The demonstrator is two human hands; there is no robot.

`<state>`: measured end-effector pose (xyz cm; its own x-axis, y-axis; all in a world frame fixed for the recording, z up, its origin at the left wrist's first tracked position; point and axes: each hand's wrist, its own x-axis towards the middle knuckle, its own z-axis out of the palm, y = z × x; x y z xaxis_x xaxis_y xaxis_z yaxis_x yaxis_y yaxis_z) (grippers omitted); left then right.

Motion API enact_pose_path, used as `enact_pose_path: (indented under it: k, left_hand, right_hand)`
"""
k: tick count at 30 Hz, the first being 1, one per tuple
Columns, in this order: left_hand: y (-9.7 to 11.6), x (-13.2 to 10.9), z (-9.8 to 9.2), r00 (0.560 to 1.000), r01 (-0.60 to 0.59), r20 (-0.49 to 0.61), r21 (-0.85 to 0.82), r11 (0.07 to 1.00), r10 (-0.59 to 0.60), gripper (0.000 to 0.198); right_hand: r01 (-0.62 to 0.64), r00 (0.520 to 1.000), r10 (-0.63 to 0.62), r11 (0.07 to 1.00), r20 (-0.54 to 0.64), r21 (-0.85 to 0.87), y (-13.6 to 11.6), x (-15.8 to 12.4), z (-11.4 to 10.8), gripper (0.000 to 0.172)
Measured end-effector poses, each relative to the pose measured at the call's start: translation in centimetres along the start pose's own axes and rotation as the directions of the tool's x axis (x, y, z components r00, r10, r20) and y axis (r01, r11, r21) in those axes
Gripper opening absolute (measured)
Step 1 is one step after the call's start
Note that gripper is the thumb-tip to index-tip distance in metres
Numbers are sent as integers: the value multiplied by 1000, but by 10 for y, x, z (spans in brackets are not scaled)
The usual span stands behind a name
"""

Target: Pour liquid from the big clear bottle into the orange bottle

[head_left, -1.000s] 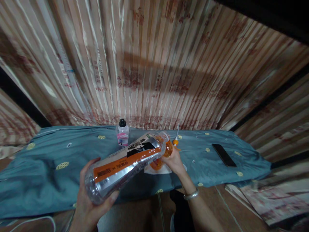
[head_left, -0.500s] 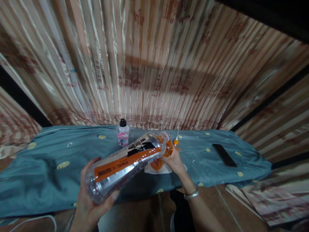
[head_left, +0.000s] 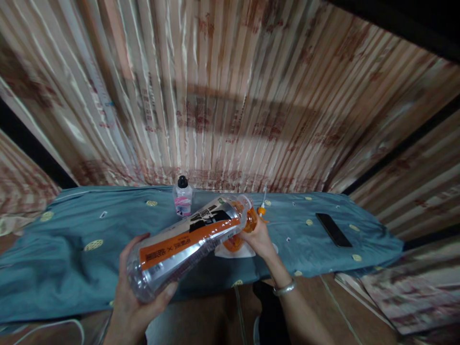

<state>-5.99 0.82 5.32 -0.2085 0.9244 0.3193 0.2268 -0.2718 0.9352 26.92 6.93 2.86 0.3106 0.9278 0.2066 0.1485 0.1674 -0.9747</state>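
My left hand (head_left: 138,297) is closed around the base of a large clear plastic drink bottle (head_left: 187,239) with an orange, white and silver label. The bottle is tilted, its mouth pointing down to the right. My right hand (head_left: 257,237) grips a translucent orange bottle (head_left: 234,244) near its top, right by the drink bottle's mouth. Both the exact contact of the two openings and some of the right fingers are hidden. Under the orange bottle lies a white tissue (head_left: 247,252). Behind my right hand is an orange pump top (head_left: 261,211) with a pale tube pointing up.
A clear bottle with black cap and pink label (head_left: 184,201) stands at the back of the blue-green cloth-covered surface (head_left: 118,230). A black phone (head_left: 333,230) lies on the right. Striped curtains (head_left: 215,96) hang close behind, with dark poles at both sides.
Both hands and the two bottles stay almost where they were. The drink bottle has rolled very slightly, shifting its label; the view has barely moved.
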Motion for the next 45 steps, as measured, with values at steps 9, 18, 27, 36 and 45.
enact_pose_path:
  k: [9, 18, 27, 36, 45]
  left_hand:
    - [-1, 1, 1, 1000, -3, -8, -5, 1000, 3, 97]
    - [1, 0, 0, 1000, 17, -7, -10, 1000, -17, 95]
    - [7, 0, 0, 999, 32, 14, -23, 999, -32, 98]
    - [3, 0, 1, 1000, 23, 0, -33, 999, -23, 99]
    - [4, -1, 0, 998, 60, 17, -37, 997, -60, 105]
  right_hand:
    - [-6, 1000, 6, 1000, 15, -8, 1, 0, -2, 66]
    - [-25, 999, 24, 999, 28, 33, -2, 0, -1, 66]
    - [-9, 1000, 9, 1000, 16, 21, -2, 1, 0, 63]
    - [-15, 1000, 15, 999, 8, 28, 0, 1, -1, 63]
    - [-22, 1000, 21, 999, 12, 24, 4, 2, -2, 66]
